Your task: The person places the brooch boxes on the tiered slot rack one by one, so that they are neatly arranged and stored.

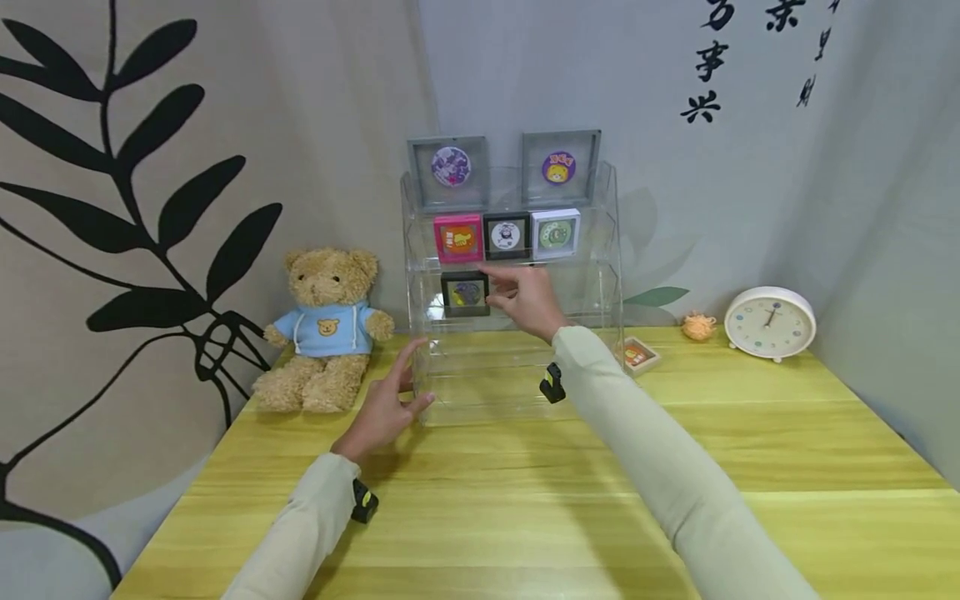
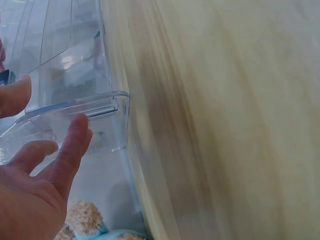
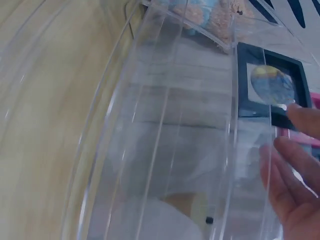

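Note:
A clear acrylic tiered stand (image 1: 495, 392) stands on the table. My right hand (image 1: 528, 298) reaches over its third tier, fingertips right at the right edge of a small black display frame (image 1: 465, 293) with a round badge inside. In the right wrist view one fingertip meets the edge of that black frame (image 3: 243, 80), and the other fingers lie loosely bent beside it. My left hand (image 1: 384, 414) is at the stand's lower left side, thumb and fingers spread. The left wrist view shows its fingertips (image 2: 77, 125) close to the clear side panel (image 2: 107, 102).
Two large grey frames (image 1: 448, 200) (image 1: 561, 196) stand on the top tier. Below them are pink (image 1: 459, 239), black (image 1: 507, 237) and white (image 1: 556, 234) frames. A teddy bear (image 1: 326, 333) sits left; a small frame (image 1: 640, 356), an orange ornament (image 1: 698, 327) and a clock (image 1: 770, 322) are right.

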Demonstrator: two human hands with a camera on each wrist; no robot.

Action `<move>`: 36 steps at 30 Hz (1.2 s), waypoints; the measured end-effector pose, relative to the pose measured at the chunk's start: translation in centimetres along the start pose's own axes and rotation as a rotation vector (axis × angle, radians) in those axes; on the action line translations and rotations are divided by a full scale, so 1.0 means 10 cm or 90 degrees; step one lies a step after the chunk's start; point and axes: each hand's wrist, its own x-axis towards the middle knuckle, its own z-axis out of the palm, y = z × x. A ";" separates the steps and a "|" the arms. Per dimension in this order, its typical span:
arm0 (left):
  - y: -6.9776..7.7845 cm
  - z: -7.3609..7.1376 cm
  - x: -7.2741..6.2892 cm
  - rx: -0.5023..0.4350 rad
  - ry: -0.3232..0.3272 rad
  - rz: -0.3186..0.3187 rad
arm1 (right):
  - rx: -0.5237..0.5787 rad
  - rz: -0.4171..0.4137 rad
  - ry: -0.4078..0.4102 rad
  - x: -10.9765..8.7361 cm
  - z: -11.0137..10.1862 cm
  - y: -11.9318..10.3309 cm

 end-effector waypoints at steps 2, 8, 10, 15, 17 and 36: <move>-0.01 -0.01 0.00 0.006 0.004 -0.001 | 0.001 -0.008 -0.003 -0.04 -0.06 0.03; -0.02 -0.01 -0.01 0.004 0.002 -0.001 | -0.014 -0.014 -0.001 -0.24 -0.44 0.14; -0.01 0.00 -0.01 0.002 0.000 -0.001 | -0.033 -0.021 0.020 -0.34 -0.61 0.19; 0.00 -0.01 0.00 -0.001 0.000 0.007 | -0.054 -0.021 0.128 -0.56 -1.01 0.43; 0.00 -0.01 0.00 -0.003 0.000 0.010 | -0.053 -0.008 0.171 -0.65 -1.13 0.55; 0.02 -0.01 0.00 -0.001 -0.001 -0.001 | -0.130 0.341 -0.090 -1.16 -0.99 1.67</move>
